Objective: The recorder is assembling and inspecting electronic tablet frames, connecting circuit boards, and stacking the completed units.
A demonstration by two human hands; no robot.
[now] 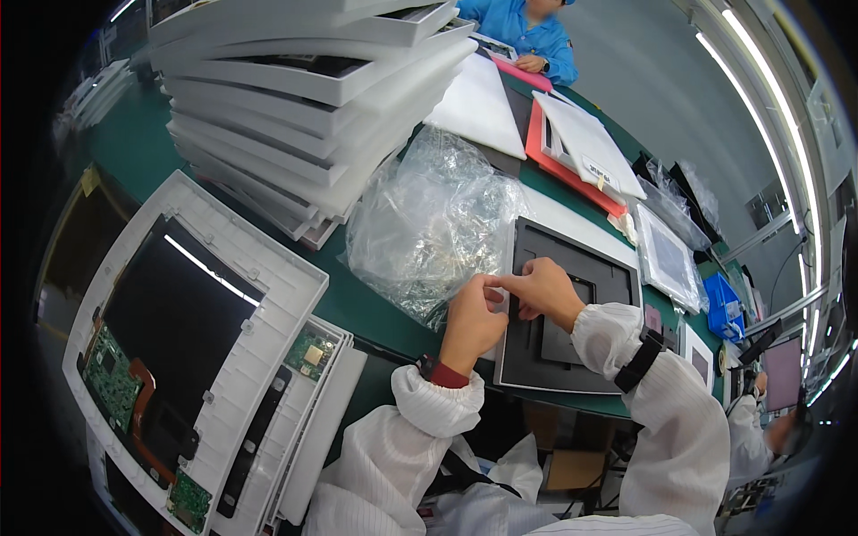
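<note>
My left hand [473, 323] and my right hand [546, 293] meet with their fingertips together, over the left edge of a black panel with a pale frame [567, 373]. Both hands are closed in a pinch; whatever lies between the fingers is too small or hidden to make out. A crumpled transparent plastic bag [429, 210] lies just beyond my left hand. The black panel has a raised rectangular shape in its middle, partly covered by my right hand and sleeve.
At the far left rises a tall stack of white frames [268, 121]. Nearer stands a white housing [295, 272] with a dark screen and green circuit boards. Foam sheets [478, 103], red folders [545, 147] and a blue bin [722, 306] line the green table. A person in blue [527, 36] sits opposite.
</note>
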